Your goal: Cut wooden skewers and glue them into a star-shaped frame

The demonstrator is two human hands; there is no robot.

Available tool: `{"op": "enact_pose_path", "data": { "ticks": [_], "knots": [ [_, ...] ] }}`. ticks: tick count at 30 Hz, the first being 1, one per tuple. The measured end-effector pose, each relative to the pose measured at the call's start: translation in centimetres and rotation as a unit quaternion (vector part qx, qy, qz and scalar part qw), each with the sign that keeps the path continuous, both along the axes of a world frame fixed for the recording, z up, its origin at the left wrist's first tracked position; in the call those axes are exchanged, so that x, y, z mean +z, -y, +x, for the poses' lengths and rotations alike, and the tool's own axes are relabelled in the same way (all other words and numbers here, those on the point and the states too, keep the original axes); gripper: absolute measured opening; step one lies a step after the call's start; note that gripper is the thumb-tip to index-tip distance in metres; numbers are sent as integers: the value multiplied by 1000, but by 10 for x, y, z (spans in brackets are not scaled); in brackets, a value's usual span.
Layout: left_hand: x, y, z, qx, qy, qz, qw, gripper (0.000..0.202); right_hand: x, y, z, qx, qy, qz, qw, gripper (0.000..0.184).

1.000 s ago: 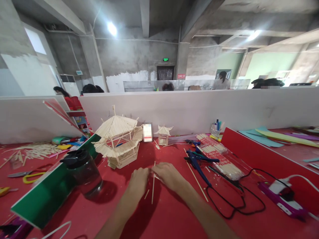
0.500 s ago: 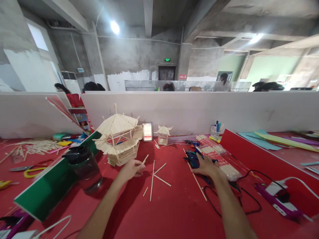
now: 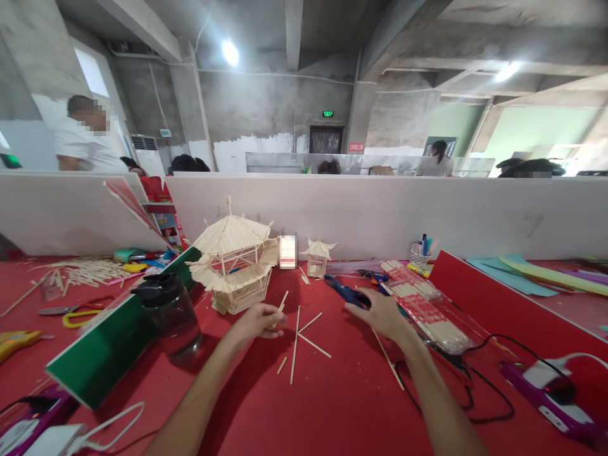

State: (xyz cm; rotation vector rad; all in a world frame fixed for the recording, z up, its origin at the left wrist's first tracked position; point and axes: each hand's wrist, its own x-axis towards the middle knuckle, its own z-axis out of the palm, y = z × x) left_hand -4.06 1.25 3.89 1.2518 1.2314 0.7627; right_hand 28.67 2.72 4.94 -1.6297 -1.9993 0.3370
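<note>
My left hand (image 3: 263, 321) is closed in a pinch on a short wooden stick (image 3: 284, 300), which points up and away from me. Just right of it, several loose sticks lie on the red tabletop: a long upright stick (image 3: 295, 354), two slanting beside it, and a short piece (image 3: 282, 365). My right hand (image 3: 380, 313) grips a dark blue glue gun (image 3: 342, 291), its front end pointing to the upper left. The palm hides part of its handle. Beyond my left hand stands a large stick pavilion (image 3: 235, 263); a small stick pavilion (image 3: 317, 258) is farther back.
A dark water bottle (image 3: 168, 320) stands by a green board (image 3: 102, 354) at left. Bagged sticks (image 3: 434, 310) lie right of my right hand, near a red board (image 3: 494, 323) and a purple power strip (image 3: 546, 405). A black cable (image 3: 494, 415) loops on the table.
My right hand has closed on the glue gun and moved it left, turning its front end. My left hand keeps its stick. A person in white has appeared at far left.
</note>
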Motion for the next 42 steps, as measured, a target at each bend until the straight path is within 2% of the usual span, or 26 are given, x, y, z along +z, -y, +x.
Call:
{"op": "enact_pose_path", "data": {
  "ticks": [2, 4, 9, 16, 24, 33, 42],
  "knots": [
    [2, 3, 4, -14, 2, -5, 1000, 60, 0, 6, -24, 93, -83, -29, 992, 47],
    [4, 6, 8, -28, 2, -9, 1000, 59, -1, 12, -44, 149, -118, -53, 980, 47],
    [5, 10, 15, -42, 16, -13, 999, 58, -2, 20, -65, 227, -168, -94, 955, 38],
    [1, 10, 15, -47, 31, -34, 998, 57, -6, 15, -62, 242, -162, -114, 950, 37],
    [-1, 9, 17, -32, 30, -53, 998, 62, -12, 12, -57, 284, -179, -146, 931, 36],
    [7, 14, 19, -47, 30, -53, 997, 56, -6, 13, -54, 265, -193, -149, 933, 40],
    [3, 12, 18, -48, 53, -70, 995, 55, -10, 10, -53, 271, -178, -159, 933, 42]
  ]
}}
